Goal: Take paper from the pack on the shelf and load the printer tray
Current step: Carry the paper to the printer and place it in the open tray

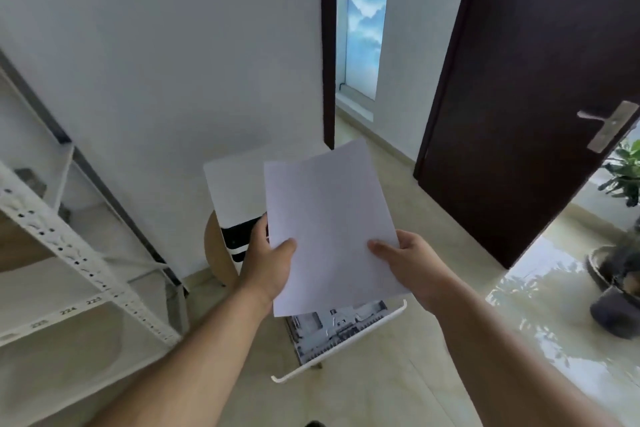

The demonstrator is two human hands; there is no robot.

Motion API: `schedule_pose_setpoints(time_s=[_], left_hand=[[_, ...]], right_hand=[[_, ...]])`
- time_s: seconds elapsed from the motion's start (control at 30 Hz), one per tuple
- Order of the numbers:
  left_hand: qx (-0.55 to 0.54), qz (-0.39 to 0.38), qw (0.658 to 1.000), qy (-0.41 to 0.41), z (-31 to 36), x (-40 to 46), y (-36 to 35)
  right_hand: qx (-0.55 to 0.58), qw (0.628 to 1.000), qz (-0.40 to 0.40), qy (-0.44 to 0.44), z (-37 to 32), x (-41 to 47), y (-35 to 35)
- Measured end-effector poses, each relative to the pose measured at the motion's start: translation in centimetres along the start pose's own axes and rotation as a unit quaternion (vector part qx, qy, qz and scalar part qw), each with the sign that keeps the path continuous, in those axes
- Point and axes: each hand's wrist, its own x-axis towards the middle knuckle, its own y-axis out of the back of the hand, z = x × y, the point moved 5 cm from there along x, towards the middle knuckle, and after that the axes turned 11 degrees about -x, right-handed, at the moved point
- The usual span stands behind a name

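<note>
Tiled floor (398, 392) underfoot, open printer tray (341, 336) just below hands, not yet loaded. Left hand (268, 263) and right hand (412, 263) both gripping paper (329, 218) by lower edges. Beyond hands, printer (232, 191). Shelf (69, 253) off left. Paper fetched; loading remains.

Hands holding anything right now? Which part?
Yes. Both hands grip the white paper near its lower end: left hand on the left edge, right hand on the right edge, thumbs on top.
</note>
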Motion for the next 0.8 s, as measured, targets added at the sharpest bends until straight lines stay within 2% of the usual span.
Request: schedule_pose_setpoints(time_s=[0.2,0.4,0.6,0.8], left_hand=[[0.008,0.052,0.999,-0.005,-0.6,8.1,1.2],[0.049,0.086,0.994,0.035,-2.0,15.0,2.8],[0.085,0.119,0.987,0.063,-3.5,19.3,3.5],[0.167,0.146,0.972,0.077,-2.9,22.7,3.4]], right_hand=[[-0.070,0.997,-0.031,-0.002,-3.5,9.0,-2.5],[-0.126,0.990,-0.062,-0.013,-5.3,16.8,-5.6],[-0.197,0.978,-0.072,-0.017,-6.5,22.5,-8.0],[-0.244,0.964,-0.102,0.001,-7.2,27.0,-9.5]])
